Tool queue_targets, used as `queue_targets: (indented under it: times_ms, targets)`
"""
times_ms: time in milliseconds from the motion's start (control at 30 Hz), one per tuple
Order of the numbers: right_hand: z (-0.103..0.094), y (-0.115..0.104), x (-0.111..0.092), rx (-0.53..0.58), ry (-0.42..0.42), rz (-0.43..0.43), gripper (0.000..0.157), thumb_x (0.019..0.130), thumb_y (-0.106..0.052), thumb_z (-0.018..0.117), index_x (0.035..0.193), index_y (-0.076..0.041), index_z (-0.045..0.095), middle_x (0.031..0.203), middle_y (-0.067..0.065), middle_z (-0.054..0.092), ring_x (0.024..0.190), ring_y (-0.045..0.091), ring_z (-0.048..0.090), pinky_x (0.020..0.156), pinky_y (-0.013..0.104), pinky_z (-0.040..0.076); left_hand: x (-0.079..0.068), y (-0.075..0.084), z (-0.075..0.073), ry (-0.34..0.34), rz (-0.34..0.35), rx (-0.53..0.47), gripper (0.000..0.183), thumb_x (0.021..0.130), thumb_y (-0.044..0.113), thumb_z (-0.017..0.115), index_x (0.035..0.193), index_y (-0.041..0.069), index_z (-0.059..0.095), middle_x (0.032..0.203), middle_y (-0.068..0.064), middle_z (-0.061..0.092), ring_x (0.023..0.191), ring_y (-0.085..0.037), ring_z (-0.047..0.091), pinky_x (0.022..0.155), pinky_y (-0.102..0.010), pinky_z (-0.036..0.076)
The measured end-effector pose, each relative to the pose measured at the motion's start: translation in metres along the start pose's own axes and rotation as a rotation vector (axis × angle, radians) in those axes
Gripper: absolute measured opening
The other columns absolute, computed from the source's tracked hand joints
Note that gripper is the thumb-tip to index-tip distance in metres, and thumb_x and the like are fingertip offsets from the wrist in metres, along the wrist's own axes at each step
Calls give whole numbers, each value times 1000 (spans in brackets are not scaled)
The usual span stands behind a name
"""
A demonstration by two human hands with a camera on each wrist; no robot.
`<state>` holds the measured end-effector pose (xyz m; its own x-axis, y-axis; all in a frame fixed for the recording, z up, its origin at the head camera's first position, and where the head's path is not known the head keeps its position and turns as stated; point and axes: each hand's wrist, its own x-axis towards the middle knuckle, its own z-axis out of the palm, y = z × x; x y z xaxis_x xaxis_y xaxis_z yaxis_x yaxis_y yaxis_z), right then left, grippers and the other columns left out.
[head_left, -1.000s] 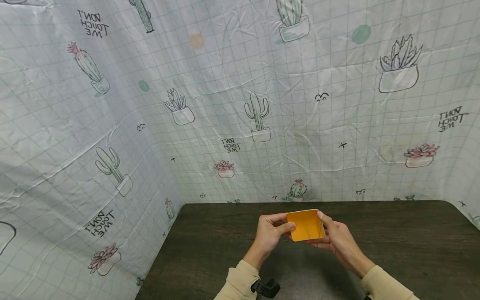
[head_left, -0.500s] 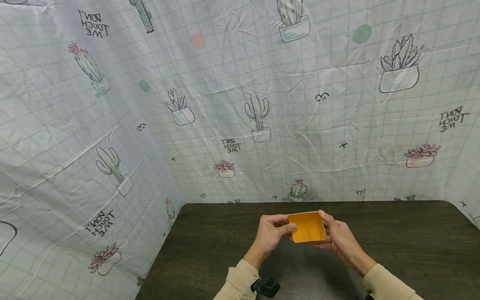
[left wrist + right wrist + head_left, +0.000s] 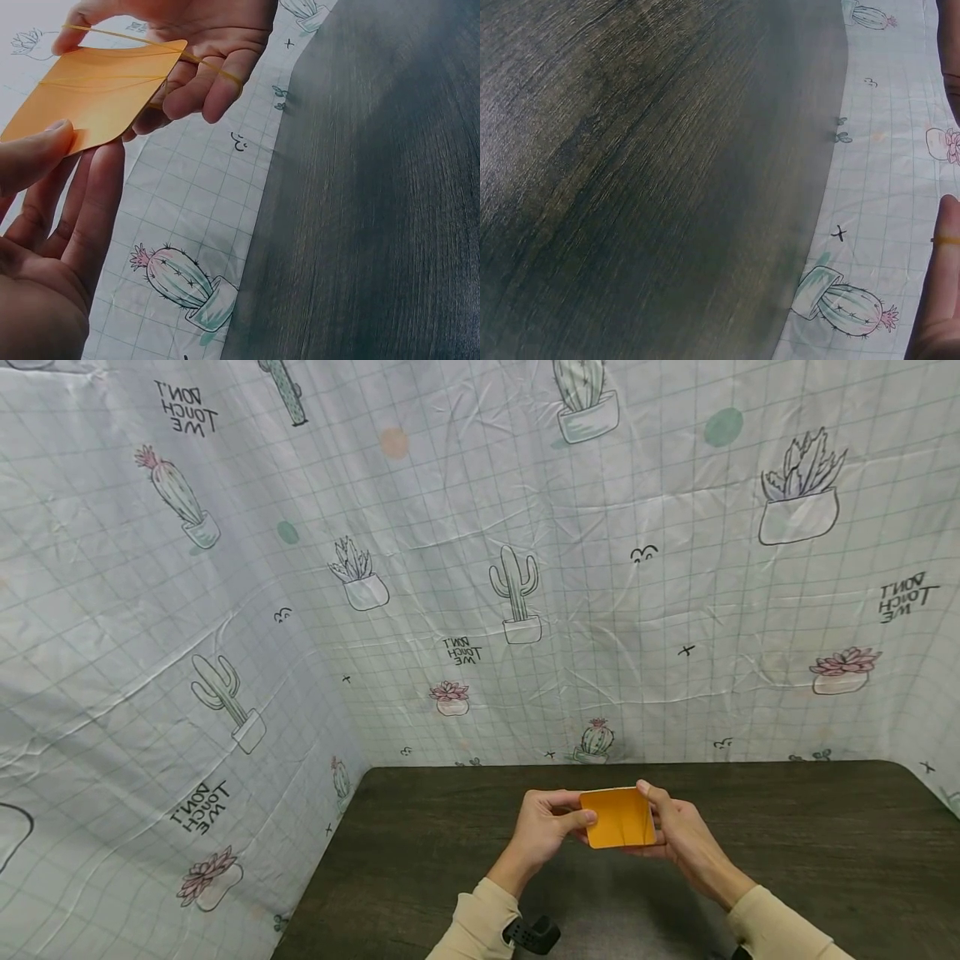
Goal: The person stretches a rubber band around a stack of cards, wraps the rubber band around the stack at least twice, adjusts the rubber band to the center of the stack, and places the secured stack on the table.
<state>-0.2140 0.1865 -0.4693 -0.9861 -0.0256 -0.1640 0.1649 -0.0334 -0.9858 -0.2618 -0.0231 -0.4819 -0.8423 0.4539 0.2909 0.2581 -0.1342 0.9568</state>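
Between both hands, above the table, is an orange card (image 3: pixel 621 818) with rounded corners. My left hand (image 3: pixel 536 827) pinches its left side, thumb on the face turned to me and fingers behind. A thin yellow rubber band (image 3: pixel 112 34) crosses the card in the left wrist view. Around the thumb and fingers of my right hand (image 3: pixel 686 839), the same band is stretched at the card's other end. The right thumb lies by the card's upper right corner. In the right wrist view only parts of the hand (image 3: pixel 941 292) show at the right edge, with the band across one finger.
A dark wood-grain table (image 3: pixel 420 852) lies under the hands. Behind it and along the left hangs a white cloth (image 3: pixel 420 610) printed with cacti. A black strap (image 3: pixel 532 935) is on the left wrist, over a cream sleeve (image 3: pixel 472 927).
The card has shifted slightly right and down in the head view, and the left hand's thumb has moved right with it. The right hand has hardly moved.
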Motion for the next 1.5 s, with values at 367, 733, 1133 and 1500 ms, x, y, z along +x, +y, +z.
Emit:
queue_targets:
  times_ms: [367, 733, 1133, 1500]
  targets:
    - [-5, 0, -1, -8, -59, -30, 81, 106, -55, 37, 142, 17, 37, 111, 22, 67, 86, 37, 73, 76, 50, 61, -1, -3, 1, -24, 7, -1, 21, 90, -4, 71, 110, -10, 73, 95, -31, 70, 63, -11, 67, 60, -33, 61]
    - [-28, 16, 5, 50, -197, 5, 75, 106, -60, 25, 127, 5, 57, 108, 8, 72, 92, 35, 73, 86, 46, 59, 2, 6, 0, 26, 4, -61, 26, 89, 0, 73, 114, -7, 73, 91, -24, 72, 65, -12, 69, 59, -28, 60]
    - [-23, 10, 0, 15, -188, -230, 36, 105, -19, 56, 117, 15, 61, 94, 12, 73, 82, 28, 73, 81, 46, 60, 6, 9, -2, 221, -34, -59, 22, 87, -4, 74, 109, -5, 75, 92, -23, 72, 73, -31, 74, 59, -31, 61]
    - [-21, 15, -1, -26, -241, -221, 23, 100, -16, 65, 105, 6, 69, 94, 17, 73, 85, 34, 72, 80, 43, 61, 7, 8, -2, 243, -35, -64, 23, 87, -4, 75, 109, -4, 76, 91, -23, 72, 76, -40, 73, 58, -31, 61]
